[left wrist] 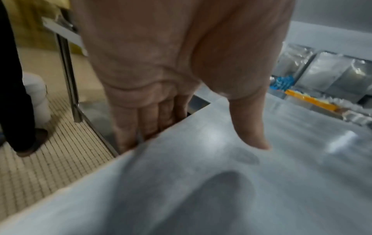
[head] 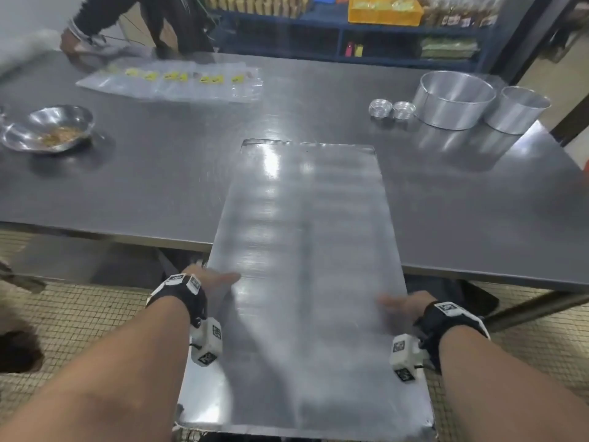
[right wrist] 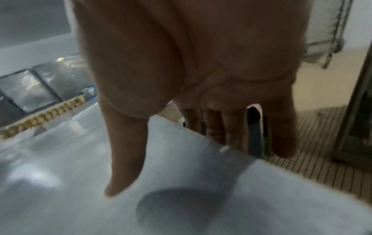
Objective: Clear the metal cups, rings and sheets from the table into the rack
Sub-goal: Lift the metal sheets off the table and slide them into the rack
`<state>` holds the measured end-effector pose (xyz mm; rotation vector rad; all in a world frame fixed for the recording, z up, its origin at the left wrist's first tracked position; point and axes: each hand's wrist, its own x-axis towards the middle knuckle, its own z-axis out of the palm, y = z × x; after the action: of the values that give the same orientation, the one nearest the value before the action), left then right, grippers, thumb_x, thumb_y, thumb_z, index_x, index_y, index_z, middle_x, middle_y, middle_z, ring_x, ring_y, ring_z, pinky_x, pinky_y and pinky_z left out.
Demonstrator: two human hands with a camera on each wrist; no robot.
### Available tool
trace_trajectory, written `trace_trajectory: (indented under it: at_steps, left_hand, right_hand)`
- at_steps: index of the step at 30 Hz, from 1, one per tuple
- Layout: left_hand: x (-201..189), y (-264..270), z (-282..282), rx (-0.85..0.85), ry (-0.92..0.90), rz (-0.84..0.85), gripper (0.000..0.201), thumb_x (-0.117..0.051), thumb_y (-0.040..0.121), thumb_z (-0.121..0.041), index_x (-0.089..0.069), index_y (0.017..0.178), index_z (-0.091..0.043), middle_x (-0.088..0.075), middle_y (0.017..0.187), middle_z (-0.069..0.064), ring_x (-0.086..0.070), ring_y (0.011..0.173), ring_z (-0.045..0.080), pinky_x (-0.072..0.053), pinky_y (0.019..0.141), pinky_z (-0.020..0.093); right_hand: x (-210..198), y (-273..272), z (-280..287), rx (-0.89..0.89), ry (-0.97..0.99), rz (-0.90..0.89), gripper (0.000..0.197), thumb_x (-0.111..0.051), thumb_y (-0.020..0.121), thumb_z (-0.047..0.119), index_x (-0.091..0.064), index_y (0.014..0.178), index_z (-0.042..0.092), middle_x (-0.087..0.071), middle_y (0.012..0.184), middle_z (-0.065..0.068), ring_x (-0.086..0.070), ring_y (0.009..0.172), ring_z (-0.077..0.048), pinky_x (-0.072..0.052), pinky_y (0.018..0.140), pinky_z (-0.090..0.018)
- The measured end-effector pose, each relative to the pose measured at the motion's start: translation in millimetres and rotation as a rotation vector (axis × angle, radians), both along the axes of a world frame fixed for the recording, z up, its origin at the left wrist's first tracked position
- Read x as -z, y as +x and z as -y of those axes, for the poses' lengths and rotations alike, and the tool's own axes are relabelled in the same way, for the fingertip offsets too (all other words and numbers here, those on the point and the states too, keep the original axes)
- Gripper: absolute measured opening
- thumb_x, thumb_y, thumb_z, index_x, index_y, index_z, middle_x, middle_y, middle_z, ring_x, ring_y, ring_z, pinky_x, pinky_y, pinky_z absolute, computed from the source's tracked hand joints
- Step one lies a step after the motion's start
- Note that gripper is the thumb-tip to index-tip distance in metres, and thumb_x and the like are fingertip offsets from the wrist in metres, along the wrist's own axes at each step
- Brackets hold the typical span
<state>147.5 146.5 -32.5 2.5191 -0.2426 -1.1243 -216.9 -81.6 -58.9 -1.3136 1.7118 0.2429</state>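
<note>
Head view: a grey steel table stands on a floor of small beige tiles. A long metal sheet lies with its far end on the table and its near end overhanging the edge. The left hand grips the sheet's left edge and the right hand its right edge, thumbs on top. At far right stand two metal rings with two small cups beside them. A bowl with crumbs sits at left; a plastic strip lies at the far side near another person. Blue shelving lines the back wall.

Left wrist view: thumb on the sheet, fingers curled beneath its edge; a table leg and tiles show.

Right wrist view: thumb on the sheet, fingers passing below the edge.
</note>
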Motion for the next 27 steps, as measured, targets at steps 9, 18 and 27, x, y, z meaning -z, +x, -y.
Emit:
trace_trajectory:
  at_steps: [9,18,27]
  left_hand:
    - [7,21,52,-0.256,-0.157,-0.018,0.047,-0.083,0.068,-0.042,-0.070,0.100,-0.010,-0.072,0.089,0.011,-0.069,0.079,0.033,-0.058,0.080,0.043]
    - [8,34,58,-0.280,-0.131,-0.035,0.056,-0.089,0.070,-0.039,-0.062,0.104,-0.004,-0.063,0.077,0.013,-0.061,0.064,0.029,-0.049,0.055,0.034]
    - [-7,13,66,-0.136,-0.125,-0.006,0.049,-0.086,0.072,-0.043,-0.067,0.100,-0.008,-0.067,0.084,0.013,-0.068,0.079,0.038,-0.060,0.074,0.048]
  right_hand:
    - [12,49,35,0.187,-0.249,0.041,0.083,-0.081,0.066,0.059,-0.065,0.122,0.000,-0.068,0.122,-0.015,-0.066,0.110,-0.032,-0.049,0.089,-0.031]
    - [14,49,36,0.396,-0.163,0.073,0.067,-0.090,0.067,0.037,-0.065,0.111,-0.005,-0.068,0.102,-0.017,-0.065,0.069,-0.026,-0.053,0.066,-0.034]
    - [0,17,11,0.509,-0.217,0.100,0.064,-0.092,0.065,0.034,-0.064,0.106,-0.007,-0.066,0.096,-0.020,-0.068,0.087,-0.036,-0.057,0.085,-0.045]
